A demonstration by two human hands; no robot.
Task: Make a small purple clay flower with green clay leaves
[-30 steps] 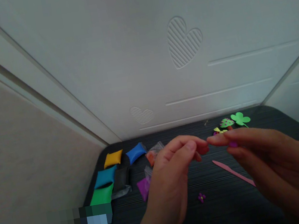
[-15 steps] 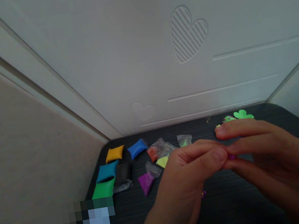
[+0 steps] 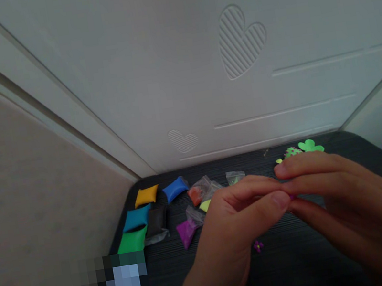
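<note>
My left hand (image 3: 249,216) and my right hand (image 3: 352,199) meet fingertip to fingertip above the dark table. Between them shows a tiny bit of purple clay (image 3: 293,197), mostly hidden by the fingers. The left thumb and forefinger are closed on it, and the right thumb and a finger pinch it from the other side. Below the left hand, on the tabletop, lies a small purple flower (image 3: 258,246) with a yellow centre. An opened bag of purple clay (image 3: 187,233) rests left of the left wrist.
Clay packets in yellow (image 3: 146,196), blue (image 3: 175,190), teal (image 3: 136,218), black (image 3: 156,222) and green (image 3: 132,240) lie at the table's left. Behind my hands are an orange clay bag (image 3: 196,194) and a bright green clover-like piece (image 3: 310,146). A white panel (image 3: 200,64) rises behind the table (image 3: 182,270).
My hands have shifted slightly left, still pinching the purple bit. More of the small purple flower on the table now shows beside the left wrist.
</note>
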